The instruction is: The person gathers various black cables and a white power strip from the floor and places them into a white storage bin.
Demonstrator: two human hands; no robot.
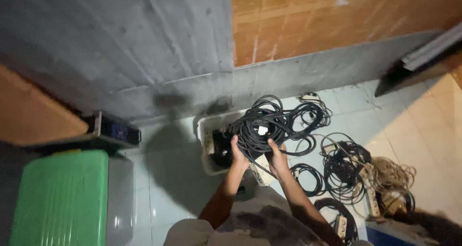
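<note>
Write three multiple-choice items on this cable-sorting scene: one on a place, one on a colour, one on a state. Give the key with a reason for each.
1. Where does the big bundle of black cable sit?
A. On the green case
B. Over the white tub
C. On the wooden panel

2. What colour is the hard case at the lower left?
A. Green
B. Red
C. Blue

3. What are the left hand and the right hand doing?
A. Resting flat on the floor
B. Both gripping the black cable bundle
C. Both hanging free of everything

Key:
1 B, the coils lie across the white tub on the tiled floor.
2 A, its ribbed shell is bright green.
3 B, the fingers of both hands close on the cable loops.
</note>
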